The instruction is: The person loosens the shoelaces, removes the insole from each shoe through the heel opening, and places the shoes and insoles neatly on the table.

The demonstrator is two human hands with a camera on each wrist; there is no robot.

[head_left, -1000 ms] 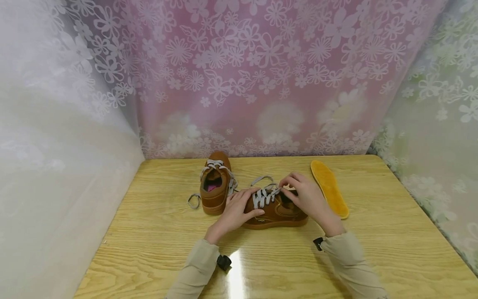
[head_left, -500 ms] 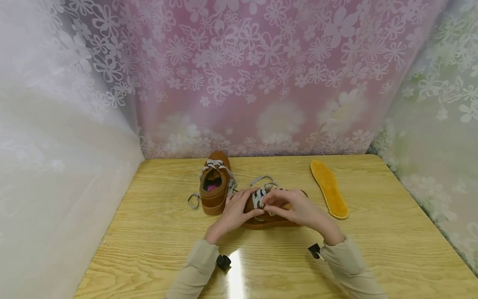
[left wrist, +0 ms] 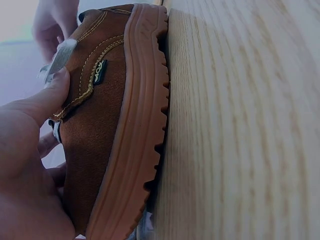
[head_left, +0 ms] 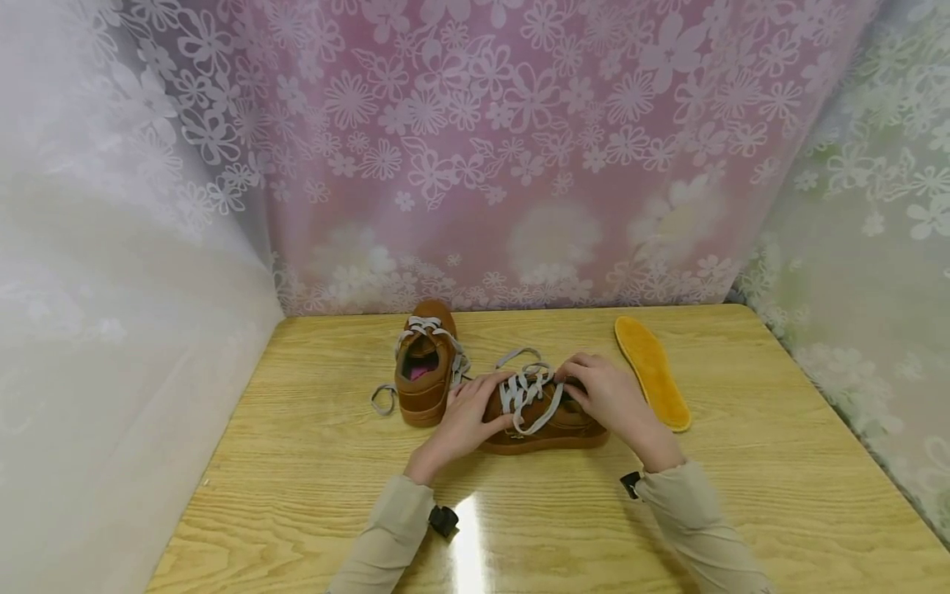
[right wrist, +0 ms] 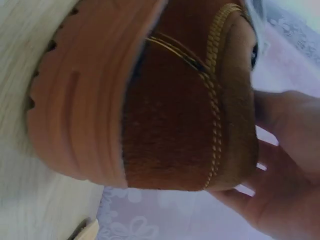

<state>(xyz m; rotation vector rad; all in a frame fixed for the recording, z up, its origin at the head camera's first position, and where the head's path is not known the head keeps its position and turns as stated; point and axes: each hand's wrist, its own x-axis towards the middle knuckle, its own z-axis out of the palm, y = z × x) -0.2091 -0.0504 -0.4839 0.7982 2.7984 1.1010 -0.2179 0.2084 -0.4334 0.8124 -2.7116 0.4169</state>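
A brown lace-up shoe (head_left: 575, 429) sits sole-down on the table, toe to the left. My left hand (head_left: 467, 417) grips its front, with the thumb along the near side by the laces. At the shoe's opening, the fingertips of my right hand (head_left: 612, 400) pinch the grey shoelace (head_left: 552, 408), which loops down over the near side. In the left wrist view, the left thumb lies against the upper beside a piece of lace (left wrist: 61, 57). The right wrist view shows the heel (right wrist: 175, 115), with the right hand (right wrist: 285, 170) behind the collar.
A second brown shoe (head_left: 425, 400) stands just left of the left hand, toe away, a loose lace end (head_left: 383, 399) beside it. An orange insole (head_left: 655, 375) lies at the back right of the wooden table (head_left: 334, 462). Floral curtains (head_left: 475, 165) hang behind.
My right hand moved left over the laces, then back right to the shoe's opening. A length of lace now loops over the near side. The left hand stays in place.
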